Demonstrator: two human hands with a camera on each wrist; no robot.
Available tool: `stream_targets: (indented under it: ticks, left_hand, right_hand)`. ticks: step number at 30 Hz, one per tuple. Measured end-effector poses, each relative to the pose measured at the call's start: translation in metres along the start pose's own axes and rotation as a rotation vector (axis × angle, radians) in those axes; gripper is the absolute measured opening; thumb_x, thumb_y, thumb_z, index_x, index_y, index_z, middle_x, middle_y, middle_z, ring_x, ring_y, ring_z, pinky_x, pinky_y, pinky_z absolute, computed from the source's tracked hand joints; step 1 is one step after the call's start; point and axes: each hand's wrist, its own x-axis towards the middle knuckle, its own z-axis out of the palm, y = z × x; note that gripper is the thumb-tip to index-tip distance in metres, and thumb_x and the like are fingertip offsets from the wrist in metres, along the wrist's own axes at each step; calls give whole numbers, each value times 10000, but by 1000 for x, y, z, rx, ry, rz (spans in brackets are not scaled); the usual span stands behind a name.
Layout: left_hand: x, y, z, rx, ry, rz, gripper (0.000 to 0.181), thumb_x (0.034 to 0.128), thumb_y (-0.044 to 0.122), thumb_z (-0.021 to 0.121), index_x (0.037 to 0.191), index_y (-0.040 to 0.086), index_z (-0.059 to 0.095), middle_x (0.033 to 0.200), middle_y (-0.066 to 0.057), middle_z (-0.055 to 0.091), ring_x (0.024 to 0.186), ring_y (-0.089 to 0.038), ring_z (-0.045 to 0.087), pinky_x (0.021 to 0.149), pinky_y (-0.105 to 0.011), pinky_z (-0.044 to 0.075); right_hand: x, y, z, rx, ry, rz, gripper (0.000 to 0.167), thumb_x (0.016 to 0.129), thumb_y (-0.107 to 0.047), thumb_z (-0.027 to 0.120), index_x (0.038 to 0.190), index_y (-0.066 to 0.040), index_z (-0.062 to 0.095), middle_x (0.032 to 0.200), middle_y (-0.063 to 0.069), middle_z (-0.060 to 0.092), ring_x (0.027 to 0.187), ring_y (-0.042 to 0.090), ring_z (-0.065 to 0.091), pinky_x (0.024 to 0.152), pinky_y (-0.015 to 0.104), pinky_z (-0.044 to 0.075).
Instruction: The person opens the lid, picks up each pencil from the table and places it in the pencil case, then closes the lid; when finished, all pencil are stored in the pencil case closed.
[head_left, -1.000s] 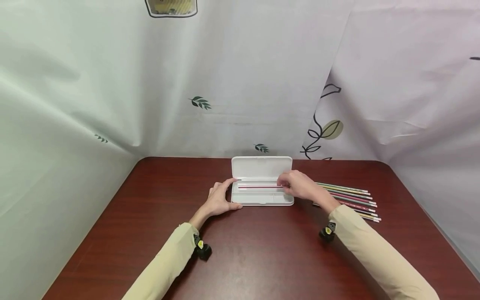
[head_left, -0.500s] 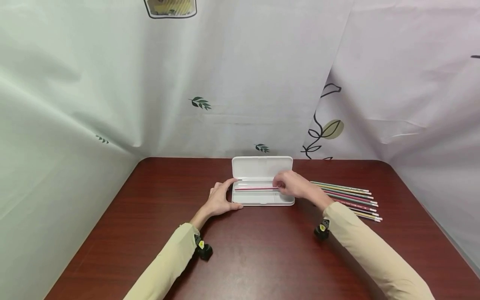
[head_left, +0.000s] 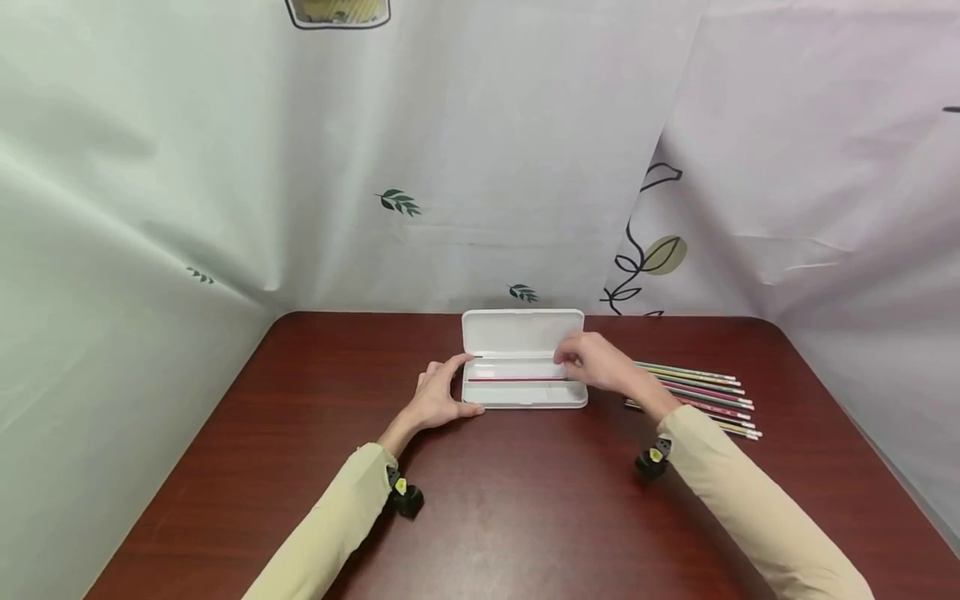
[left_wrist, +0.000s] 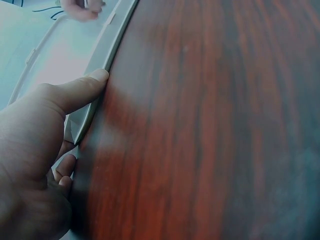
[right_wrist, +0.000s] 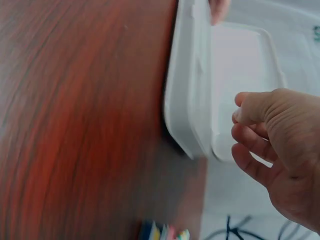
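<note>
A white pencil case (head_left: 491, 393) lies with its lid raised, near the back of the table. My left hand (head_left: 438, 398) grips its left end, thumb at the front edge and index finger near the hinge. In the left wrist view, the thumb of the left hand (left_wrist: 45, 135) presses the case's rim. A red pencil (head_left: 517, 379) lies lengthwise inside the case. My right hand (head_left: 600, 365) hovers over the case's right end, fingers loosely bent. Nothing shows between the fingers of the right hand (right_wrist: 285, 145) in the right wrist view.
Several pencils (head_left: 712, 400) with white-tipped ends lie side by side on the table to the right of the case, partly behind the right forearm. A pale printed curtain (head_left: 480, 167) hangs behind the brown table (head_left: 510, 500).
The red pencil slid left, then settled lower inside the case. My right hand moved left with it, then let go and drew back up and to the right. The left hand stayed put.
</note>
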Motion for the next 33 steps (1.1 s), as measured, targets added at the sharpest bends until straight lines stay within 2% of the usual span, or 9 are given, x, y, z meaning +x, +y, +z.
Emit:
stream_targets:
  ticks: [4,8,11,16,20,26,33]
  left_hand:
    - [0,0,-1,2,3,2,906,708,299,910,1480,142,462,1255,-117,585,1168,-302,432,980,-483,288]
    - [1,0,-2,13,5,9,905,709,306,909,1478,141,462,1242,-121,589,1161,-303,438,969,-482,293]
    - [2,0,-2,23,4,11,903,711,311,907,1477,141,461,1232,-121,595,1154,-301,442,968,-482,293]
    - [1,0,-1,27,1,7,900,713,311,907,1476,141,461,1218,-121,604,1152,-300,443,968,-488,290]
    - [1,1,-1,24,2,7,898,714,310,906,1476,143,461,1226,-124,609,1161,-307,441,965,-492,291]
    - [1,-1,-1,30,8,9,895,711,312,907,1472,152,464,1221,-118,612,1162,-299,443,962,-488,294]
    - [1,-1,0,21,6,16,896,718,308,904,1477,141,459,1225,-125,601,1163,-308,440,969,-500,288]
  right_hand:
    - [-24,8,-15,-25,128,-12,171,795,114,669,880,-25,719,868,25,642,741,188,571,660,361,483]
    - [-62,18,-27,-72,219,-45,221,741,138,709,855,-51,713,840,6,653,705,177,592,615,351,485]
    - [-95,23,-34,-98,223,-13,254,713,138,737,841,-79,707,832,-28,653,704,150,591,611,357,486]
    - [-148,28,-44,-124,164,139,243,718,93,784,840,-101,704,824,-77,635,701,104,561,606,333,476]
    - [-180,32,-49,-157,170,214,265,692,100,789,830,-106,698,812,-80,627,685,81,546,582,315,464]
    - [-208,36,-51,-217,206,235,309,650,107,792,817,-122,669,795,-71,585,666,61,500,563,315,430]
    - [-221,40,-50,-244,226,240,327,639,100,799,831,-132,672,771,-116,519,641,29,430,540,294,386]
